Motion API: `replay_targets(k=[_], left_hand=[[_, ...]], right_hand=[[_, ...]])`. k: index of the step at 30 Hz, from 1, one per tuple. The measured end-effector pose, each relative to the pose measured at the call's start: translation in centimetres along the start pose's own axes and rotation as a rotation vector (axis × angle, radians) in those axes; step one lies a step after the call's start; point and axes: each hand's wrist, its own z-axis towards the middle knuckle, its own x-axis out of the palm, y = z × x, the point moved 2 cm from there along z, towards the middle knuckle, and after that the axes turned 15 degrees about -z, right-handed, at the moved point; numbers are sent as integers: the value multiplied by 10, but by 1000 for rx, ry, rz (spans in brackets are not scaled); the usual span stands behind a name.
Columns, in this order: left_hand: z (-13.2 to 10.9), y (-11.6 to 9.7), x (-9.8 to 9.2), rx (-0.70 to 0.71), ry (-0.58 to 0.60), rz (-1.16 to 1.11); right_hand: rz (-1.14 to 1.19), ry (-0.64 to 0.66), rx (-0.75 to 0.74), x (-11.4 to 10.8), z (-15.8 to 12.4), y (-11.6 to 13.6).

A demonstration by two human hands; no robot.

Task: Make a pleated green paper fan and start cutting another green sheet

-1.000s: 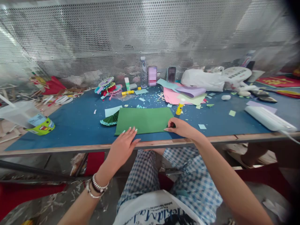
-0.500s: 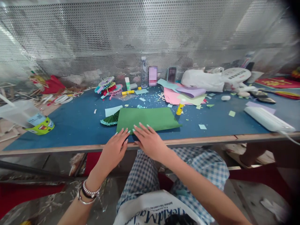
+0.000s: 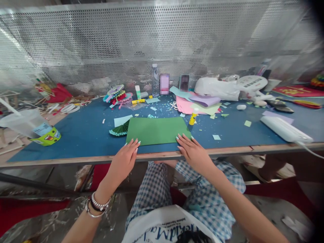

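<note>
A folded sheet of green paper [image 3: 158,130] lies flat on the blue tabletop, its long near edge close to the table's front. My left hand [image 3: 126,153] rests with its stretched fingertips on the near left corner. On the near right corner, the fingers of my right hand [image 3: 193,152] lie flat and slightly spread. Neither hand grips anything. A pleated dark green paper fan [image 3: 120,130] with a light blue fringe touches the sheet's left side. Just beyond the right end stands a yellow glue stick [image 3: 192,118].
Behind are colored papers [image 3: 184,104], a white plastic bag [image 3: 217,88], a water bottle [image 3: 155,79] and two propped phones. A plastic cup [image 3: 37,126] with a straw stands at left. A white corded device [image 3: 286,129] lies at right. Paper scraps dot the table.
My right hand has slid right along the near edge, from beside my left hand to the right corner. The sheet's lifted right corner now lies flat. My left hand stays put.
</note>
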Motion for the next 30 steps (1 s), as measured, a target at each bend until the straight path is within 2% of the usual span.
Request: replay_targets(k=[4, 8, 10, 14, 17, 19, 22, 26, 30], left_hand=[[8, 2, -3, -9, 8, -9], [25, 7, -12, 44, -29, 30], [32, 9, -16, 78, -11, 18], [34, 8, -18, 134, 16, 31], [34, 6, -19, 162, 13, 66], [37, 7, -19, 119, 18, 32], [47, 15, -19, -23, 33, -69], [61, 25, -19, -174, 99, -198], [68, 28, -22, -266, 157, -252]], right_hand=[[69, -2, -10, -2, -2, -18], [109, -49, -68, -4, 12, -30], [97, -81, -110, -6, 18, -36], [73, -114, -175, -9, 22, -44], [83, -113, -155, -6, 25, -45], [120, -108, -106, -3, 30, -46], [220, -63, 5, 3, 40, -50], [375, 119, 122, 6, 52, -57], [387, 241, 118, 5, 61, -65]])
